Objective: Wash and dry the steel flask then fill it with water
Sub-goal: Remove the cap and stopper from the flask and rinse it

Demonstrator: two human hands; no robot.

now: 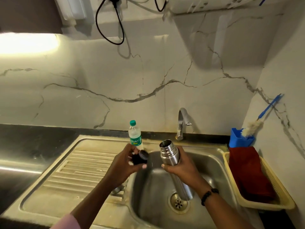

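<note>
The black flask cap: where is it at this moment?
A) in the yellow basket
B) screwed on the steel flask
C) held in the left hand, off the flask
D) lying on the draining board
C: the left hand grips the black cap beside the sink basin, while the steel flask, held by the right hand, shows an open, uncovered mouth.

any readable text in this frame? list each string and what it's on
"Bisleri": on the green label of the plastic water bottle standing at the sink's back rim; first letter partly cut by the curve.
Smaller print below it on the label: too small to read.
Steel flask, black cap, tap, blue holder: no text visible.
</note>
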